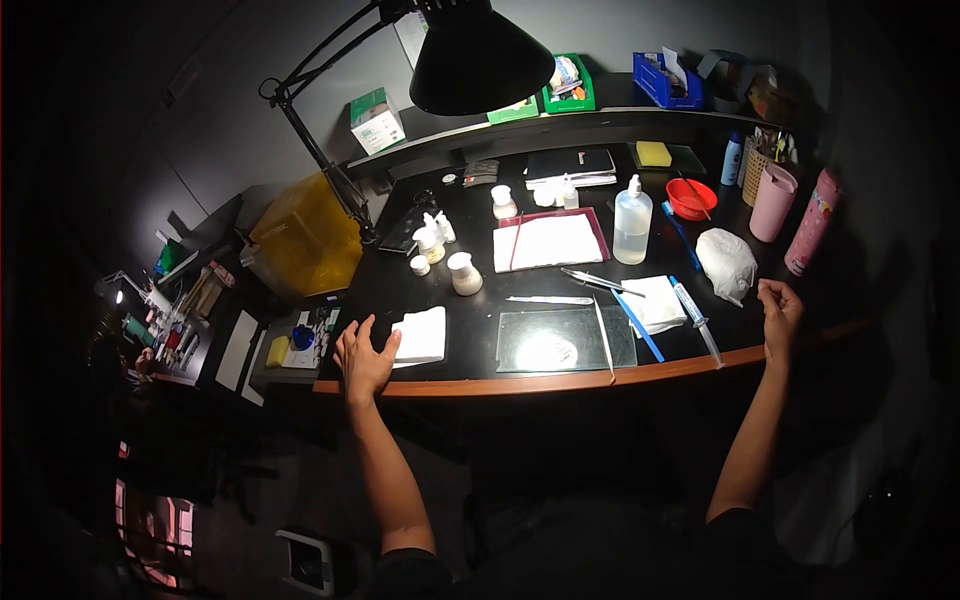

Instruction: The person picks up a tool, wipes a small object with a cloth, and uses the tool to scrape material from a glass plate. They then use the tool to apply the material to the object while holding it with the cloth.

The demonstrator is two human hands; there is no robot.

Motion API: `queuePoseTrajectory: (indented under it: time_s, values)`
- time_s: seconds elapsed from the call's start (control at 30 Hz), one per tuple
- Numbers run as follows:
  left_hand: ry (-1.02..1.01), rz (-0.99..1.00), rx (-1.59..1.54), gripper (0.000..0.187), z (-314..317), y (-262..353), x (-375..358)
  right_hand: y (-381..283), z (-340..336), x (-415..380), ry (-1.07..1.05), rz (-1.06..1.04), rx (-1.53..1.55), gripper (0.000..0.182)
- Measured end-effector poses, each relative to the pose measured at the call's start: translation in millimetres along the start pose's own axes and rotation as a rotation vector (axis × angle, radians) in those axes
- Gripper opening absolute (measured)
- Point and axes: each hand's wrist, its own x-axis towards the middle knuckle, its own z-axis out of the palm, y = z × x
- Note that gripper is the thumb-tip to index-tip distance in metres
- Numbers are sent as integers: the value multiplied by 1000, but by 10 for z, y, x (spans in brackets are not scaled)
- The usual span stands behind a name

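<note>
My left hand (367, 354) is at the desk's front left, fingers apart, beside a folded white cloth (421, 335). My right hand (780, 308) is raised near the front right edge with its fingers curled together; whether they hold anything is too small to tell. Nearest to it are a crumpled white bundle (727, 265) and a syringe (698, 318). Between my hands lie a glass slab (520, 345) with a whitish patch, a thin stick (604, 340), a metal tool (549, 300), tweezers (600, 282) and a blue-handled tool (638, 334) against white tissue (655, 304).
A black lamp (480, 60) hangs over the desk (460, 384). Farther back stand a clear bottle (632, 228), small jars (464, 274), a white pad (548, 242) and a red bowl (690, 198). Pink tumblers (773, 203) stand at right, a yellow box (305, 235) at left.
</note>
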Motion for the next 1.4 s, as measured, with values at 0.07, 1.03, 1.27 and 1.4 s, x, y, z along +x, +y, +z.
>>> queuePoseTrajectory:
  time_s: [0.07,1.03,1.27,1.4]
  values:
    - [-2,3,0,73,17,-9,6,-6,-7,-5,6,1,0,9]
    - [8,10,-6,72,16,-9,10,-8,20,-16,19,-41,0,9]
    - [9,7,-11,72,15,-7,2,-71,11,-33,16,13,11,9]
    - [-2,-3,-12,72,4,17,-4,-3,-19,-12,8,-6,-4,9]
